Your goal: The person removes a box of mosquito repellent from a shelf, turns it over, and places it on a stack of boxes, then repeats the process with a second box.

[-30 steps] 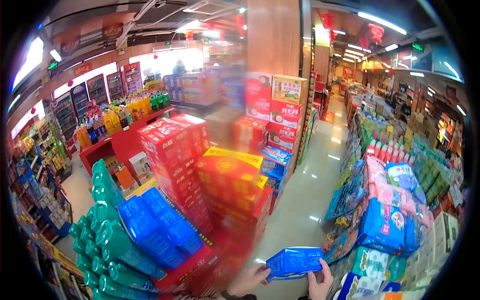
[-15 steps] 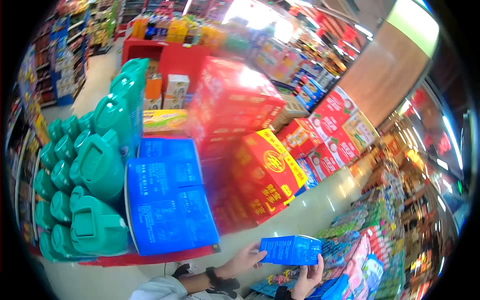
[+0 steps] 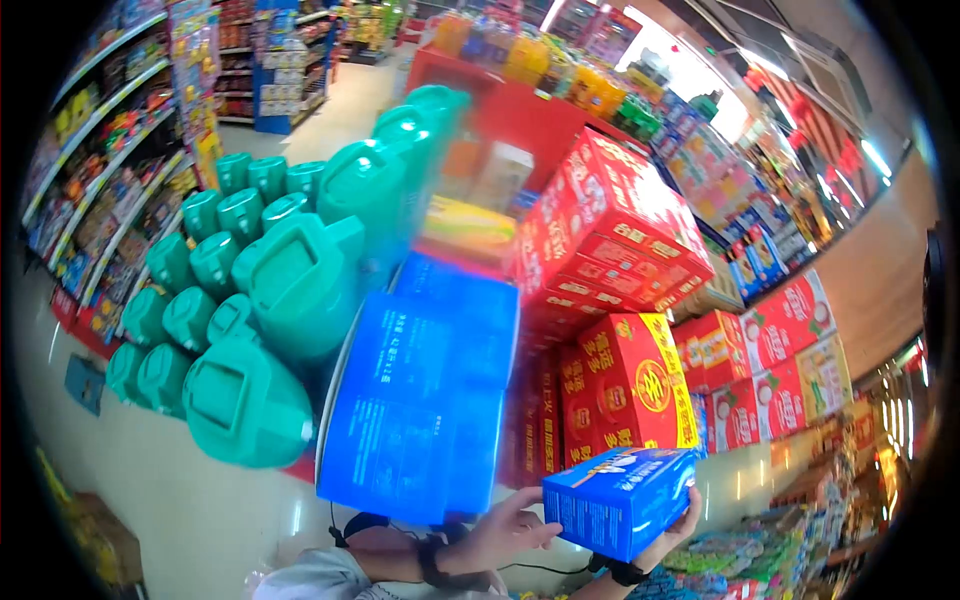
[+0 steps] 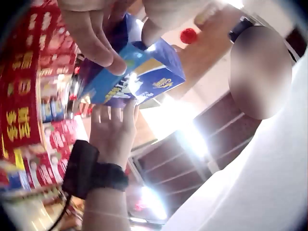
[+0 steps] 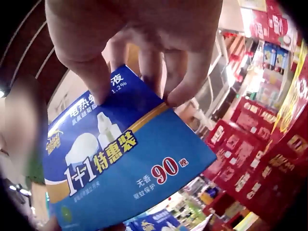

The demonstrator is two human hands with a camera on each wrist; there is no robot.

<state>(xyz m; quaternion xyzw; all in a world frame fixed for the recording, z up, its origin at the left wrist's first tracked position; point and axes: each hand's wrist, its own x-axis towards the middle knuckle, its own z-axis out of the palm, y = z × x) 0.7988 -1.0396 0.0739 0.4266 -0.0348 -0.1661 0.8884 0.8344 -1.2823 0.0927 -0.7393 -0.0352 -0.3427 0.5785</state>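
Observation:
Both hands are at a blue box of mosquito repellent liquid [image 3: 625, 500], held in front of the body. My right hand [image 3: 672, 530] grips its right side. In the right wrist view, the thumb and fingers of the right hand [image 5: 139, 53] come over one edge of the box [image 5: 139, 159], whose printed front shows a white heater and bottle. My left hand [image 3: 512, 530] is at the left end of the box. The left wrist view shows the left hand [image 4: 110, 33] with fingers and thumb on either side of an edge of the box [image 4: 144, 72].
Left of the hands, large blue packs [image 3: 410, 400] are stacked beside green bottles [image 3: 250, 405]. Behind the box stand red cartons [image 3: 610, 390] and a taller red stack [image 3: 620, 230]. Shelves [image 3: 110, 130] line the left side.
The box has turned and tilted, so its printed front now shows, and the right hand has shifted round its right side. The head view has swung left, bringing blue packs and green bottles toward the middle.

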